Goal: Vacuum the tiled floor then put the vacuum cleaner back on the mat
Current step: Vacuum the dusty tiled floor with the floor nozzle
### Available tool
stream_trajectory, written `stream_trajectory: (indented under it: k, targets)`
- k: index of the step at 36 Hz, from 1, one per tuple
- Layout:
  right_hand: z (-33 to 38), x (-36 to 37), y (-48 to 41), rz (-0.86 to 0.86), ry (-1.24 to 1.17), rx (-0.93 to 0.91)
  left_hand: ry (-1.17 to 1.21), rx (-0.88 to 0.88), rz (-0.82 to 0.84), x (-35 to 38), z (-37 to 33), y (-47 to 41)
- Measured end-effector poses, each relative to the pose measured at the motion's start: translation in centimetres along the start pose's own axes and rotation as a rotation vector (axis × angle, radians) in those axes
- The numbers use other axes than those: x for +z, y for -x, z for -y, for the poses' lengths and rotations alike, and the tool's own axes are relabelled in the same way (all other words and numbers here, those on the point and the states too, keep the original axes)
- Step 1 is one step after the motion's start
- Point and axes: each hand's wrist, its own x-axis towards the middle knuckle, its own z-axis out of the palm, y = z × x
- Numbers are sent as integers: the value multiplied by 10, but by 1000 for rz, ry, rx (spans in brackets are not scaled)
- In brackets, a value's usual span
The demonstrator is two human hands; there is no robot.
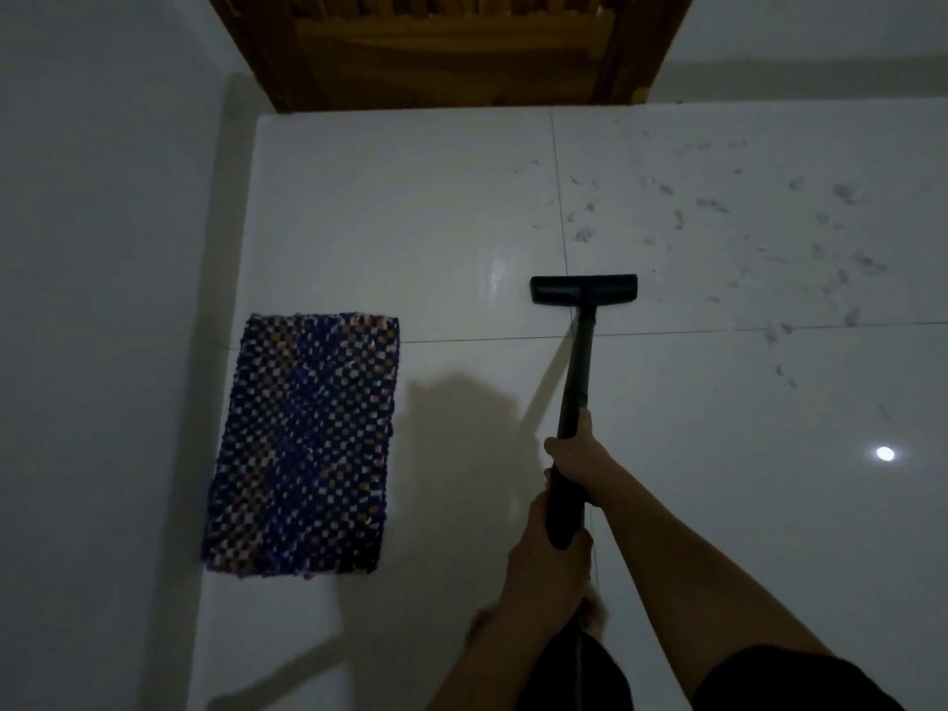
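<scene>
A black vacuum cleaner [579,361] stands slanted on the white tiled floor [410,223], its flat head [584,289] resting near a tile joint. My right hand [579,461] grips the tube higher up, and my left hand [551,554] grips the handle end just below it. A woven purple and white mat [302,443] lies flat on the floor to the left of the vacuum, nothing on it. Scattered grey dust and hair bits [769,233] cover the tiles ahead and right of the head.
A white wall [102,248] runs along the left, close to the mat. A wooden door [446,48] closes the far end. My bare feet [482,628] stand below my hands. A lamp reflection [885,454] shines on the tile at right.
</scene>
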Motion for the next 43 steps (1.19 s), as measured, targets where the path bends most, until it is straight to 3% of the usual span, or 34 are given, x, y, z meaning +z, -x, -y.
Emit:
stream_trajectory:
  k: [26,43]
  targets:
    - [215,-36,-145,52,76,-61,-28,109,-74,-34,-180,-167]
    - [271,-90,-177,-89,36,-172,156,34,-41,-6,-257,-212]
